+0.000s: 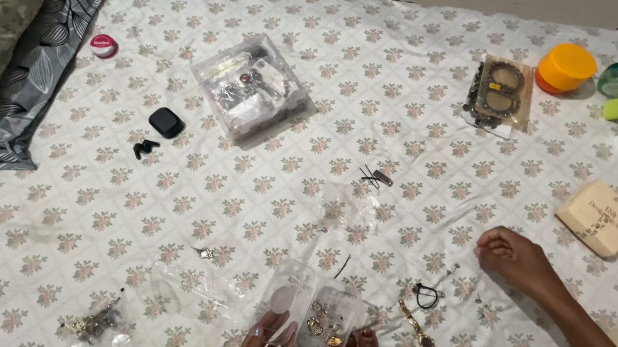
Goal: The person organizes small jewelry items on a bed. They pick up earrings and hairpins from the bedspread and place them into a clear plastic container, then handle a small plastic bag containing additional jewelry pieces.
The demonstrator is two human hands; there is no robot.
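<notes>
Left hand holds a small clear jewellery tray near the bed's near edge, fingers curled under its rim. Right hand pinches shut on something too small to tell. Best kept level so the earrings stay put. Floral bedsheet, pale floor beyond the far edge.

Earrings in tray, watch right.

left hand holding tray (earrings inside)
</notes>
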